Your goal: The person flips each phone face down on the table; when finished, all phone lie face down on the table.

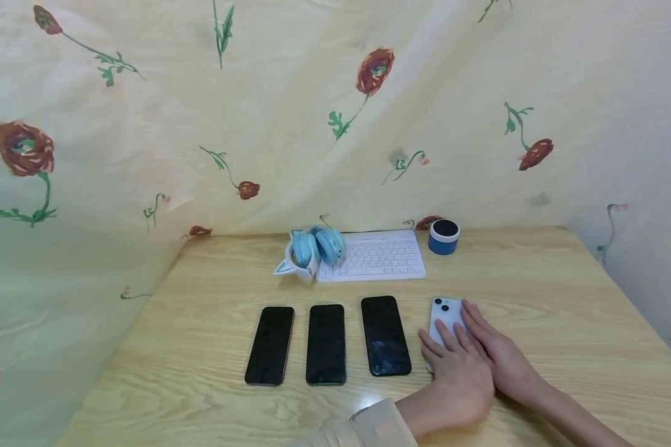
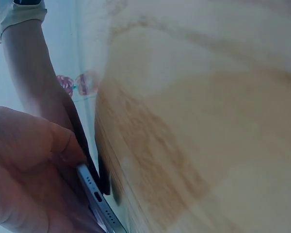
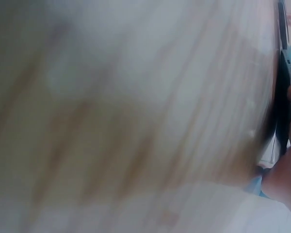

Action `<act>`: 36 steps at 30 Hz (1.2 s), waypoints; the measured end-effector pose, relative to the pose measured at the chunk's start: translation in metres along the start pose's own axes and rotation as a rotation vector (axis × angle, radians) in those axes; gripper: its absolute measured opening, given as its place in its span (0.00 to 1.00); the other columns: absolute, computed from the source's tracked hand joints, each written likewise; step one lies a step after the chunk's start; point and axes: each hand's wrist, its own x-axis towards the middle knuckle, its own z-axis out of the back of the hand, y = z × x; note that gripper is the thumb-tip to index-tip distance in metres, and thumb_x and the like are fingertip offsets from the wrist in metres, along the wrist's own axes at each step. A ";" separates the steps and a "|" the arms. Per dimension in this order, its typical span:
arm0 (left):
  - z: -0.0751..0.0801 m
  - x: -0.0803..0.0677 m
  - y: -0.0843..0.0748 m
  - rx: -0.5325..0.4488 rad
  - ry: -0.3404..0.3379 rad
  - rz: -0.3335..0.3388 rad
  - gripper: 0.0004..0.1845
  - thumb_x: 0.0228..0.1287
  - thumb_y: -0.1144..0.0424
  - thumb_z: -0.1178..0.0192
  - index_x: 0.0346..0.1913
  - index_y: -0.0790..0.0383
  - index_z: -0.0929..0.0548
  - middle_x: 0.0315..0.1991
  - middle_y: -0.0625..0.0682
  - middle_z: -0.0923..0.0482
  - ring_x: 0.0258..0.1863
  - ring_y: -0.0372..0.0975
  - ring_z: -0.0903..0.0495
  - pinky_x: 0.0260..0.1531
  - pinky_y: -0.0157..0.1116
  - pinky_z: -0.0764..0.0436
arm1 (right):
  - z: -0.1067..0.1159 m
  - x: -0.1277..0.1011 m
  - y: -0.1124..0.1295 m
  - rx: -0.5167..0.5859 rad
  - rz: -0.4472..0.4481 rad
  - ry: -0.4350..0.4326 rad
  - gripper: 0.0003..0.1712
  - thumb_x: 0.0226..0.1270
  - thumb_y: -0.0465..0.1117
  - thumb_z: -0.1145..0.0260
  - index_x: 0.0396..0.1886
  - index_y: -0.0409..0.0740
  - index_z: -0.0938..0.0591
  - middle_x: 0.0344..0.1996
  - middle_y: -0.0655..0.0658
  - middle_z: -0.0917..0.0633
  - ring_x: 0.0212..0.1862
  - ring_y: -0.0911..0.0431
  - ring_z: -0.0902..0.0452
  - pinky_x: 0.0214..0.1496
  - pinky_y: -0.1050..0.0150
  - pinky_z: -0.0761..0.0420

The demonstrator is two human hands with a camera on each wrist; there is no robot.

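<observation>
Hands both on white phone (image 1: 445, 314), far right of phone row on table (image 1: 565, 298). Left hand (image 1: 458, 372) & right hand (image 1: 500, 351) lie flat, fingers straight, prob. steadying it face-down.

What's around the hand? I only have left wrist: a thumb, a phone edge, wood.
Observer: That phone lies camera-side up at the right end of a row; three dark phones lie screen-up to its left.
Operator: Both hands on it?
Observer: Yes. The left hand and right hand both rest on its near part, fingers laid fairly flat.
Operator: Anything behind?
Observer: A white keyboard at the table's far edge, blue headphones on its left end, a small blue speaker to its right.
</observation>
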 end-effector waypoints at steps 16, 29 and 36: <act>0.006 -0.007 0.008 -0.057 -0.062 -0.034 0.45 0.65 0.41 0.45 0.77 0.61 0.49 0.72 0.63 0.43 0.61 0.68 0.34 0.45 0.57 0.23 | -0.004 0.005 -0.001 0.076 0.053 -0.036 0.33 0.79 0.36 0.57 0.75 0.29 0.56 0.76 0.31 0.58 0.76 0.49 0.66 0.64 0.82 0.64; 0.005 -0.008 0.015 -0.033 -0.097 -0.086 0.48 0.64 0.44 0.42 0.76 0.64 0.52 0.70 0.66 0.40 0.56 0.67 0.29 0.37 0.55 0.20 | -0.005 0.010 0.001 0.105 0.038 -0.023 0.35 0.80 0.37 0.57 0.78 0.39 0.60 0.77 0.36 0.61 0.76 0.47 0.66 0.64 0.83 0.64; 0.005 -0.009 0.021 -0.098 -0.126 -0.081 0.51 0.60 0.45 0.37 0.77 0.64 0.52 0.68 0.65 0.37 0.53 0.64 0.25 0.34 0.50 0.18 | -0.008 0.011 0.003 0.173 0.031 -0.041 0.36 0.80 0.37 0.57 0.78 0.45 0.63 0.77 0.37 0.61 0.76 0.49 0.66 0.64 0.82 0.64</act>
